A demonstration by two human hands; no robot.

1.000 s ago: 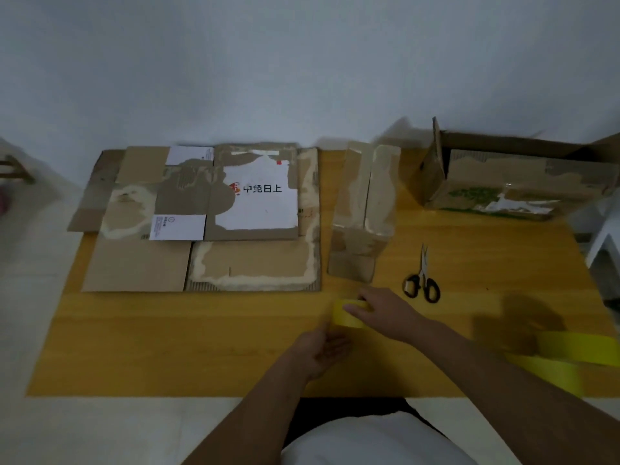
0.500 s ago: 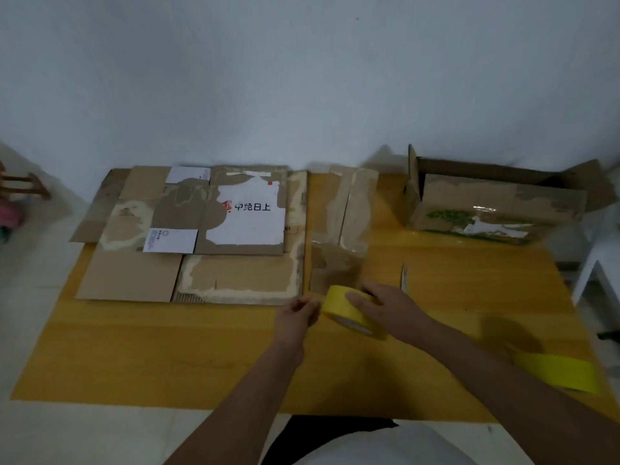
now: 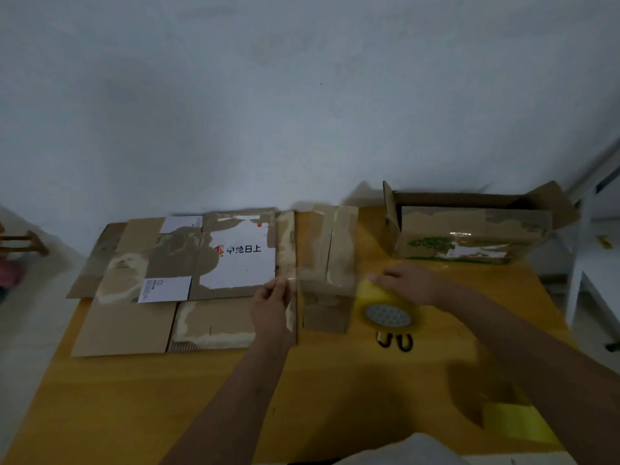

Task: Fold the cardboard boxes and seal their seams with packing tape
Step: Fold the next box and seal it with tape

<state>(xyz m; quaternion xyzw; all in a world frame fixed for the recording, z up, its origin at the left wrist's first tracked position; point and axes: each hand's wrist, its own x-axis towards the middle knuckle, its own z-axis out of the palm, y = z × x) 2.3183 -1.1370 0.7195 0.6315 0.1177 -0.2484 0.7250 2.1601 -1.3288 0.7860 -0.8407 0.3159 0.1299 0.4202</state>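
My right hand [image 3: 407, 283] grips a yellow roll of packing tape [image 3: 389, 312], held above the table just right of a small folded box [image 3: 327, 263]. My left hand [image 3: 271, 302] pinches the free end of the clear tape strip [image 3: 322, 280], which stretches across the front of that box to the roll. The box stands upright in the middle of the wooden table [image 3: 201, 397], its top flaps closed. Flattened cardboard boxes [image 3: 188, 273] lie at the left, one with a white printed panel.
An open cardboard box [image 3: 469, 229] with green print lies on its side at the back right. Black scissor handles [image 3: 394, 340] show under the tape roll. A yellow object [image 3: 513, 424] lies at the front right edge. A white shelf [image 3: 593, 263] stands right of the table.
The roll rose off the table and moved right. My hands moved apart, drawing a strip of tape out between them in front of the small box.
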